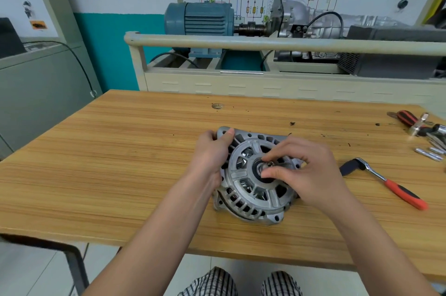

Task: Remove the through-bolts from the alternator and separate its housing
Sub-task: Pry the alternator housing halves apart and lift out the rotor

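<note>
Alternator (253,187) lying face-up on the worktop (120,163). Left hand (212,153) grips the housing rim, apparently to steady it; right hand (304,170) pinches the central shaft (268,165). Ratchet (386,182) and loose bolts (429,154) lie set aside, well apart.

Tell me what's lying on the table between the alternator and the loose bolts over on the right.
In the head view, the ratchet wrench lies between the alternator and the loose bolts.

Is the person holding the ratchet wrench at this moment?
No. The ratchet wrench lies on the table right of the alternator, while both hands are on the alternator.
</note>
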Demonstrator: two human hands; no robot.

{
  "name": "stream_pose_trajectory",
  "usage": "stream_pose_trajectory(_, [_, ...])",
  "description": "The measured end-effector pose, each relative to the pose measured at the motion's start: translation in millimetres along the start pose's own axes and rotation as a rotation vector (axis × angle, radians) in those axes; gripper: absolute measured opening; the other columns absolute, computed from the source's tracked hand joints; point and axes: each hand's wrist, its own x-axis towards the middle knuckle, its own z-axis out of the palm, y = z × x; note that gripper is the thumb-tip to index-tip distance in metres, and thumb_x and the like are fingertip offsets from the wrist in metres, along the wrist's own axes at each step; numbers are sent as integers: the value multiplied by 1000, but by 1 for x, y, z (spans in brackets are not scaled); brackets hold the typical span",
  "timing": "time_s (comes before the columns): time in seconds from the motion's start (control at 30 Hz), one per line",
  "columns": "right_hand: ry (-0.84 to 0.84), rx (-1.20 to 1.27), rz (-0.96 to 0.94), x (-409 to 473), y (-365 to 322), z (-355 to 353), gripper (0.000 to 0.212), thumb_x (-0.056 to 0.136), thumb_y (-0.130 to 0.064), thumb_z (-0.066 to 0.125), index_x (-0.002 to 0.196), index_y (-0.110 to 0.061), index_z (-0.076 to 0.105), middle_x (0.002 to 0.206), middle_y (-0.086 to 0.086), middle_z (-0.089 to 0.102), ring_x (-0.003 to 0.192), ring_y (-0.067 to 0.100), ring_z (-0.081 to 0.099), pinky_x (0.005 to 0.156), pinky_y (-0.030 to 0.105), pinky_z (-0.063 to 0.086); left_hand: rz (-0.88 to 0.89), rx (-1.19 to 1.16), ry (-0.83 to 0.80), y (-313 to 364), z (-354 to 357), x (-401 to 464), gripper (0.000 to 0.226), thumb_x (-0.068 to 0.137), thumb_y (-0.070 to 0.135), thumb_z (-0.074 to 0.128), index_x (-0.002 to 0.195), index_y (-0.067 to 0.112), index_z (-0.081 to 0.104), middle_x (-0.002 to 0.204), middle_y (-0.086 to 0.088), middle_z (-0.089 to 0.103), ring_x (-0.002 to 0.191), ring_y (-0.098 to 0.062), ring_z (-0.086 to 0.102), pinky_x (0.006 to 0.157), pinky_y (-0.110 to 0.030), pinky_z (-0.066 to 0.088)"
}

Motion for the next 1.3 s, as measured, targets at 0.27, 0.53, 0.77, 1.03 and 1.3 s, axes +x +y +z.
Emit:
stream_pose_trajectory(0.27, [189,-48,-89,-7,15,1,32,63,-7,86,82,-28,71,78,-4,69,78,8,63,75,15,46,134,101,-42,-7,2,1,18,97,27,57,95,9,53,85,-11,67,66,-22,68,56,-34,60])
stream_pose_trajectory(0.53, [115,77,136,-18,12,-1,43,59,-54,82,98,-42,68,100,-23,69,97,-3,63,85,17,47,349,279,-226,-33,-31,-5,25,96,35,55,102,15,69,91,-1,75,85,-18,71,65,-21,55])
stream_pose_trajectory(0.77, [-160,-283,149,-25,-3,28,103,55,-75,66,144,-46,24,150,-33,14,142,-4,8,114,31,14,544,286,-189,-54,-44,-4,30,105,21,36,111,26,64,104,14,72,101,-1,65,80,-12,48])
stream_pose_trajectory(1.03, [-318,-86,65,-18,5,10,91,60,-40,85,138,-48,37,150,-35,23,142,-11,10,119,40,15,734,772,190,-75,-41,22,28,101,18,44,124,9,57,123,0,59,122,-16,44,101,-26,32])
stream_pose_trajectory(1.3, [-506,-37,133,-9,29,-22,121,52,-43,92,141,-59,13,151,-39,7,142,-10,8,112,14,16,507,593,88,-87,-51,29,9,102,18,43,100,13,50,83,13,54,73,-1,50,58,-19,39])
